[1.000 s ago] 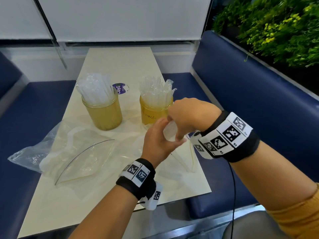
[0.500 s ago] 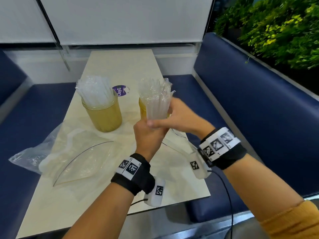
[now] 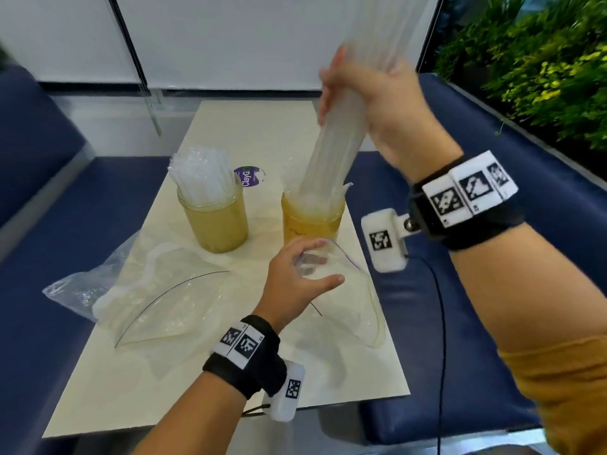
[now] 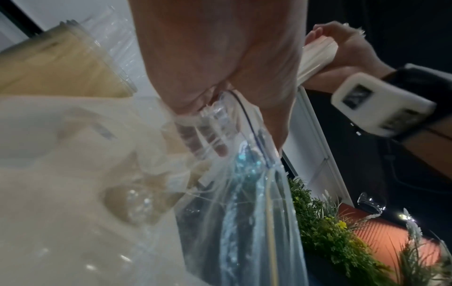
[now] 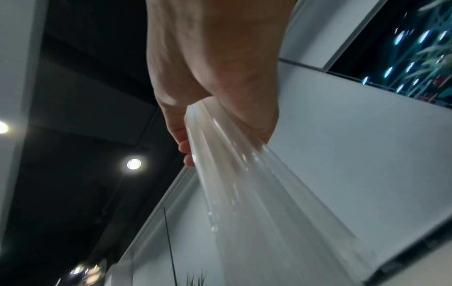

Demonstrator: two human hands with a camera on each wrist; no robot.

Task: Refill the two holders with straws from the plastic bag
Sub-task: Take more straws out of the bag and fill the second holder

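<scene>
My right hand (image 3: pixel 356 96) is raised above the table and grips a long bundle of clear straws (image 3: pixel 331 146). The bundle's lower ends reach the mouth of the right amber holder (image 3: pixel 312 224). The right wrist view shows the same straws (image 5: pixel 244 193) fanning out past my curled fingers. The left amber holder (image 3: pixel 215 224) is packed with wrapped straws (image 3: pixel 200 174). My left hand (image 3: pixel 308 270) is low on the table, its fingers curled on the open rim of a clear plastic bag (image 3: pixel 354 303). In the left wrist view those fingers (image 4: pixel 208 139) show through the bag (image 4: pixel 244 203).
A second, flattened clear bag (image 3: pixel 164 300) and loose plastic lie on the left of the cream table (image 3: pixel 230 389). A purple sticker (image 3: pixel 248 178) lies behind the holders. Blue bench seats (image 3: pixel 476 290) flank the table, and plants (image 3: pixel 542 77) stand at the right.
My right hand has lifted the straw bundle high, with its lower ends at the right holder. My left hand has let go of the bundle and dropped to the bag's rim.
</scene>
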